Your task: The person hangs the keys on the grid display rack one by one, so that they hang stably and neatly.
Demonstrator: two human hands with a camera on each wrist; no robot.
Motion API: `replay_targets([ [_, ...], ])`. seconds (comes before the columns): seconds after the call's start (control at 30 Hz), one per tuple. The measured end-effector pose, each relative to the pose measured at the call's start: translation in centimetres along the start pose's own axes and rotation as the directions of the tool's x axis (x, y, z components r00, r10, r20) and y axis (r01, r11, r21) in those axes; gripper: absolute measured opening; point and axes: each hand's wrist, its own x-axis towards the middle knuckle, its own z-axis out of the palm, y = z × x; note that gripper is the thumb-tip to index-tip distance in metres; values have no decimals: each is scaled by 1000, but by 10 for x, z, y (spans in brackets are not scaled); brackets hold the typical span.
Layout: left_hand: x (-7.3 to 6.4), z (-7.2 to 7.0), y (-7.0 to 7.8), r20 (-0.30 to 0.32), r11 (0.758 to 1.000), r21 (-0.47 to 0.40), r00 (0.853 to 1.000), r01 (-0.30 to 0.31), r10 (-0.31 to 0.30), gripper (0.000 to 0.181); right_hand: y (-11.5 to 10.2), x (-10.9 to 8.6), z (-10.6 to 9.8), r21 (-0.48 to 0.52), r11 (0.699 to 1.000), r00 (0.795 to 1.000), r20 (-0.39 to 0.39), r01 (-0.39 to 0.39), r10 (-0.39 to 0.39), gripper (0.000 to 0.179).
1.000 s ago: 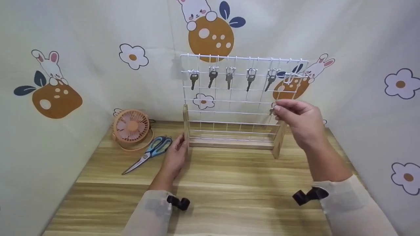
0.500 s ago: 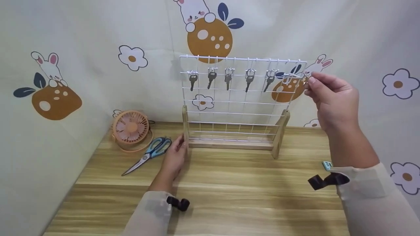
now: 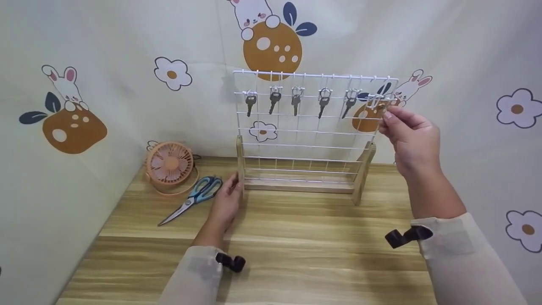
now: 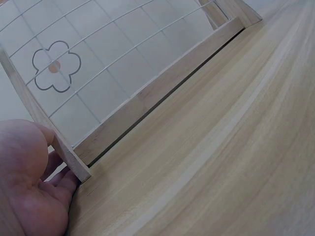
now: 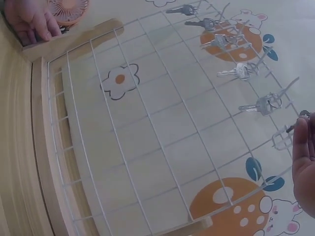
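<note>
A white wire grid rack [image 3: 305,132] with wooden feet stands on the table. Several keys [image 3: 324,101] hang by their rings in a row from hooks near its top. My right hand [image 3: 413,142] pinches another key, mostly hidden by the fingers, close to the rightmost hook [image 3: 374,100]. In the right wrist view a dark bit of that key [image 5: 290,129] shows at the fingertips, beside the white hook. My left hand [image 3: 226,203] grips the rack's left wooden upright [image 4: 74,160] low down, right at the tabletop.
An orange fan [image 3: 171,163] stands at the back left of the table [image 3: 288,254]. Scissors with blue handles [image 3: 197,195] lie just left of my left hand. A printed cloth [image 3: 194,114] with rabbits and flowers surrounds the table on its back and sides.
My right hand has risen from the rack's right upright with the key, swung out right of the grid, then come back left to the rightmost hook. The left hand has stayed put.
</note>
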Motion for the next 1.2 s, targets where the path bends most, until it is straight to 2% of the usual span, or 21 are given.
replay_targets([
  [0.13, -1, 2, -1, 8, 999, -42, 1000, -22, 22, 53, 14, -6, -4, 10, 1000, 1000, 4, -18, 18, 29],
  [0.43, -1, 1, 1, 9, 998, -59, 1000, 5, -4, 53, 54, -26, -16, 21, 999, 999, -26, -47, 48, 23],
  [0.63, -2, 2, 1, 13, 998, -62, 1000, 13, -12, 54, 85, -37, -37, 35, 998, 996, -74, -45, 47, 36],
  [0.77, -2, 2, 1, 20, 998, -54, 1000, 18, -17, 54, 105, -45, -58, 44, 995, 985, -141, -90, 96, 29],
  [0.9, -2, 0, 2, 20, 999, -30, 999, 25, -25, 53, 127, -48, -78, 107, 986, 967, -207, -131, 151, 19],
  [1.07, -1, -3, 2, 0, 1000, 15, 1000, 2, -2, 55, 152, -44, -94, 181, 969, 955, -217, -165, 203, 19],
  [1.2, 0, -4, 1, -5, 1000, 0, 1000, -1, 1, 55, 169, -43, -106, 151, 963, 944, -214, -222, 252, 20],
])
